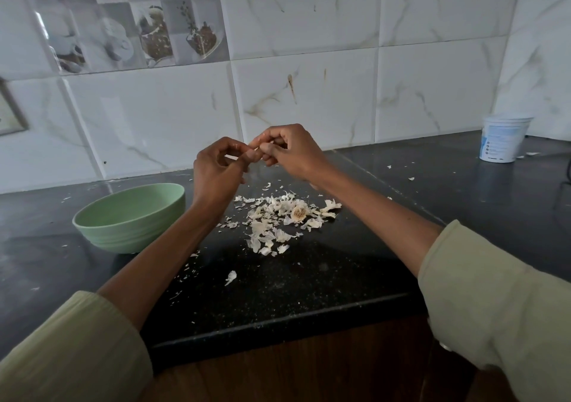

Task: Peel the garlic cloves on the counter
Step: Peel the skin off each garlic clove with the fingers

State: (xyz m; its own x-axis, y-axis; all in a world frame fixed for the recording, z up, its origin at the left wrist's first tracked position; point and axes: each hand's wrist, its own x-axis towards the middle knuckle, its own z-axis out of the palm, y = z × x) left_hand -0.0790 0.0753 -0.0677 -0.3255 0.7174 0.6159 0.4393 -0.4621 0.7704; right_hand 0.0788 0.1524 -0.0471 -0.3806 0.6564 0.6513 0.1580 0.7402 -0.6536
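hands work a garlic clove above a littered counter

fingers of the left hand point(216, 166) and right hand point(290, 151) curl together, pinching a small pale garlic clove point(258, 145) above the speckled black counter point(309, 278). papery white skins point(272, 219) lie heaped beneath. a round, ribbed green bowl point(129, 216) sits left; a white plastic tub point(503, 138) far right.

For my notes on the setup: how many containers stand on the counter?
2. A green bowl stands at the left beside the left forearm; a white plastic tub stands at the far right near the tiled wall. Others may lie outside the view.
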